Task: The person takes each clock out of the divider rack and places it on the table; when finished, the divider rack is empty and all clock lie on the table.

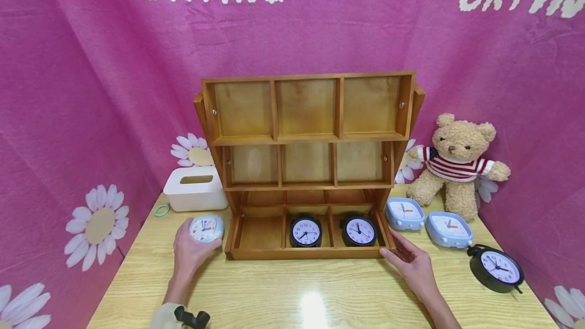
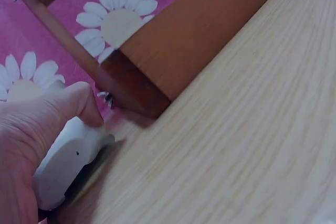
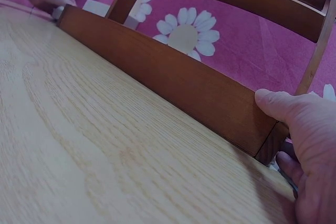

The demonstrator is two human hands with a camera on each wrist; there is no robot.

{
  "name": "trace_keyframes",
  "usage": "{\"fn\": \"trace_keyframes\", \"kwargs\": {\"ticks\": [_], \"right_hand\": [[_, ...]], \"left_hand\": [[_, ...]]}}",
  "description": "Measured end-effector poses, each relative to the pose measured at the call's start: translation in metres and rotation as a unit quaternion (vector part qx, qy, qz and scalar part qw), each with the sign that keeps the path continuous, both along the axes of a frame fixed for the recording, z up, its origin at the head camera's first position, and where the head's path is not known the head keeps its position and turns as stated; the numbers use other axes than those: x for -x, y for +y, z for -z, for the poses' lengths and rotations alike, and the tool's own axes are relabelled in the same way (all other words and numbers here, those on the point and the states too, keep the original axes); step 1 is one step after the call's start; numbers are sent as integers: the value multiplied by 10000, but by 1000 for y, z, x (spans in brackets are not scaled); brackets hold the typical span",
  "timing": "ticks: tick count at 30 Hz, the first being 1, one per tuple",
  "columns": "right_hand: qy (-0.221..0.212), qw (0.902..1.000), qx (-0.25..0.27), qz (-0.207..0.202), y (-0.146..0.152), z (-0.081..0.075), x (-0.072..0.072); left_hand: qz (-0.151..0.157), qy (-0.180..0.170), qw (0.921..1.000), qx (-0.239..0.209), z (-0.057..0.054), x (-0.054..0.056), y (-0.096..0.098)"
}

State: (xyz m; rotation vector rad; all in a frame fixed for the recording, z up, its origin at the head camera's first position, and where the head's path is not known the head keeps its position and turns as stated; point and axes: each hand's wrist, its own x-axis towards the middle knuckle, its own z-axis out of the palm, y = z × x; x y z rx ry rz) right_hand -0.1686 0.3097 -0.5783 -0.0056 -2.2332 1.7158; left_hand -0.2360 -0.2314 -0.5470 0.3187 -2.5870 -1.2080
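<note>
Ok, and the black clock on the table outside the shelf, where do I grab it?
Probably grip the black clock by opposite sides of its round rim, coming from the near side. Its face looks tilted upward, leaving that rim exposed, and a blue clock and the teddy bear sit on its far side.
</note>
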Motion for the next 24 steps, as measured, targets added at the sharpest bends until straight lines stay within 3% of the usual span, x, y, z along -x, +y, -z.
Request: {"fn": "trace_keyframes", "kwargs": {"ticks": [5, 17, 24], "right_hand": [[-40, 10000, -4, 3, -1, -1, -1], [4, 10000, -10, 18, -2, 1, 1], [29, 10000, -4, 22, -1, 1, 0]], "left_hand": [[161, -63, 9997, 142, 5, 3, -9], [517, -107, 9969, 590, 2, 0, -13], [447, 146, 9970, 614, 1, -6, -10]]}}
